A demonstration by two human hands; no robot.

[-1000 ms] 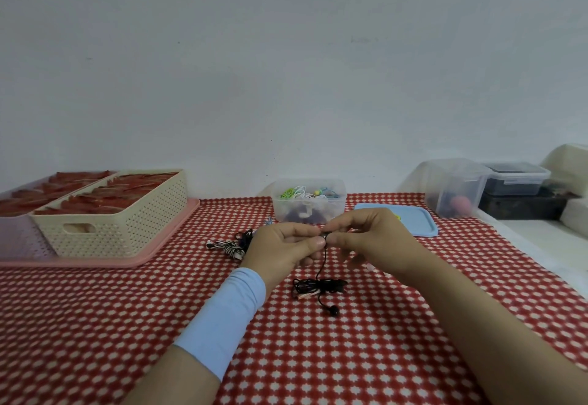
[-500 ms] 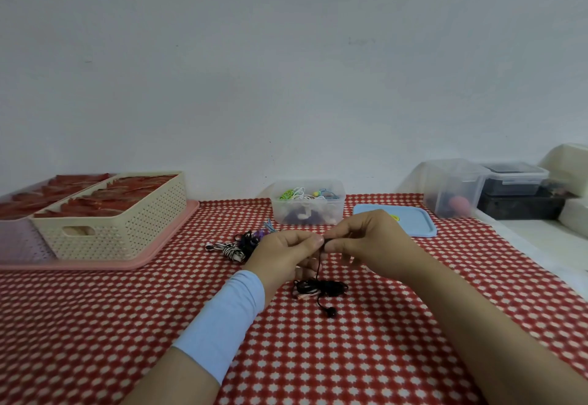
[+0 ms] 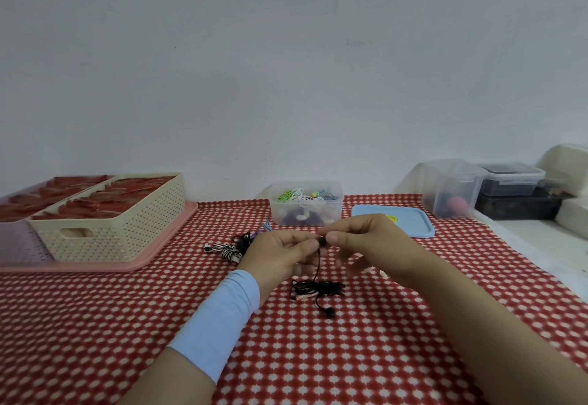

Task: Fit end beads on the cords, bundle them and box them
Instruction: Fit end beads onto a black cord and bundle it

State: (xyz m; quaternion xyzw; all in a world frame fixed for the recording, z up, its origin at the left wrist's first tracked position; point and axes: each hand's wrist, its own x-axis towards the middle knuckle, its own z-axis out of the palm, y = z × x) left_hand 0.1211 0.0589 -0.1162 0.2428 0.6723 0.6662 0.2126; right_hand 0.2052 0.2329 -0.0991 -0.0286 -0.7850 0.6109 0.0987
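Note:
My left hand (image 3: 280,253) and my right hand (image 3: 366,245) meet above the table, and between their fingertips they pinch a small black bead (image 3: 322,241) at the upper end of a black cord (image 3: 318,287). The cord hangs down from the fingers into a loose coil on the red checked cloth. A second black bead (image 3: 329,311) sits on its lower end. Beyond the hands stands an open clear box (image 3: 306,202) with coloured cords inside. A small heap of striped and dark cords (image 3: 234,245) lies left of my hands.
A blue lid (image 3: 410,223) lies right of the clear box. A cream perforated basket (image 3: 117,223) with red items stands on a pink tray (image 3: 152,255) at the left. More clear and dark containers (image 3: 451,191) stand at the back right on a white surface.
Both hands have stayed together at the cord's upper end with only small finger shifts. The hanging cord and its coil have barely moved.

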